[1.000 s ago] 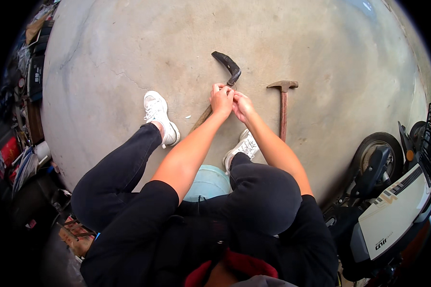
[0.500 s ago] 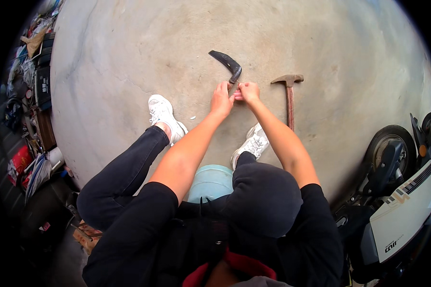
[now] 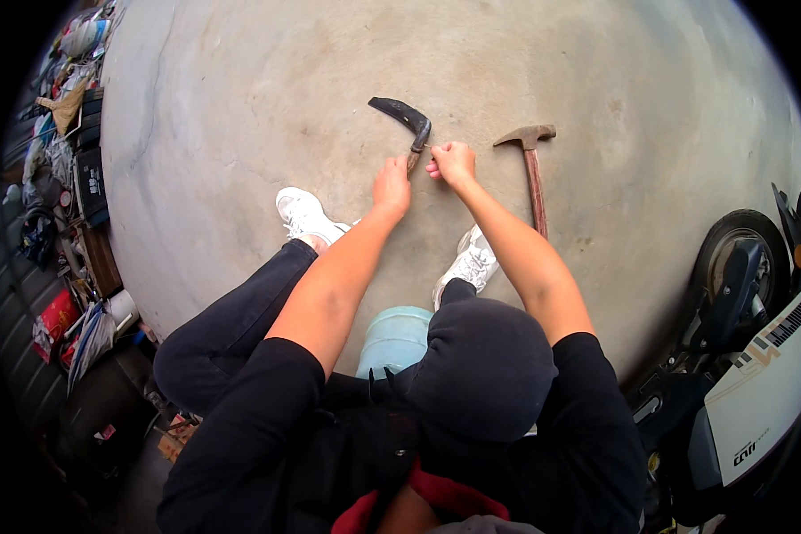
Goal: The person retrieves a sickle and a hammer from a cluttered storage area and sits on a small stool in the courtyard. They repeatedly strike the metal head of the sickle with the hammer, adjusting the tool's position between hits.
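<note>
A sickle [image 3: 408, 116] with a dark bent blade and a short brown wooden handle points away from me, its blade toward the far left. My left hand [image 3: 392, 189] is closed around the lower handle. Just right of the blade's neck, my right hand [image 3: 454, 164] is pinched shut with its fingers curled. A thin sliver seems to run from those fingertips to the neck, too small to name. A claw hammer [image 3: 534, 173] with a rusty head and reddish wooden handle lies on the floor to the right of my right hand.
Concrete floor [image 3: 311, 89] spreads around my white shoes [image 3: 304, 214]. A pale blue plastic drum [image 3: 392, 338] is beneath me between my legs. A motorbike [image 3: 748, 356] stands at the right. Piled bags, boxes and clutter [image 3: 80, 196] line the left.
My right hand has moved from beside the left hand up to the sickle's neck. The left hand has shifted slightly left along with the sickle, and the view has shifted a little.
</note>
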`<state>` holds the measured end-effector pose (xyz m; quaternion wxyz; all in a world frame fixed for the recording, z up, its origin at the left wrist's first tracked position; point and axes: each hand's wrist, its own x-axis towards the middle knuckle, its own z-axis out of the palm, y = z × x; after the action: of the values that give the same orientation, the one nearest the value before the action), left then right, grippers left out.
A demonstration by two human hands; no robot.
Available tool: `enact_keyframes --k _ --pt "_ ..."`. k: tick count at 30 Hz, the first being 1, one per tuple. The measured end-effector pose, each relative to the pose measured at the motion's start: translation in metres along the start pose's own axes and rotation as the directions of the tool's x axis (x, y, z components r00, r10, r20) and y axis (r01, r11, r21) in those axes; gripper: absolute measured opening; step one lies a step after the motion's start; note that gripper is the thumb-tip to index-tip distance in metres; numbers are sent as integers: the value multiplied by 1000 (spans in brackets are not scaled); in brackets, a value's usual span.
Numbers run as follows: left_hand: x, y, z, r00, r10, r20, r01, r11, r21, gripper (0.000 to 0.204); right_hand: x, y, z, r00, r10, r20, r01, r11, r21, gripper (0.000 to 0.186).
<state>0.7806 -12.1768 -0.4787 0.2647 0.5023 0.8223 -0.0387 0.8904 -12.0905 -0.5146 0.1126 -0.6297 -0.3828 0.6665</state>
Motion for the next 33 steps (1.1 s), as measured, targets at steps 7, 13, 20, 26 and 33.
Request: enact_keyframes --k 7,13,20,26,33 --pt "3 -7 -9 999 24 -26 -22 996 91 18 3 -6 11 998 -15 62 16 1000 -16 17" --pt "7 -31 -16 999 45 -3 -44 986 158 13 14 -1 30 979 97 182 -115 989 91 16" --pt "6 -41 -19 998 23 59 -29 995 99 39 17 -10 34 975 112 193 -98 992 -80 20" --pt "4 -37 -18 999 50 -12 -48 990 130 43 12 -10 35 985 62 164 -54 997 -53 15" --pt "4 -37 -26 998 27 62 -33 994 100 43 13 -4 34 975 100 199 -117 990 77 15"
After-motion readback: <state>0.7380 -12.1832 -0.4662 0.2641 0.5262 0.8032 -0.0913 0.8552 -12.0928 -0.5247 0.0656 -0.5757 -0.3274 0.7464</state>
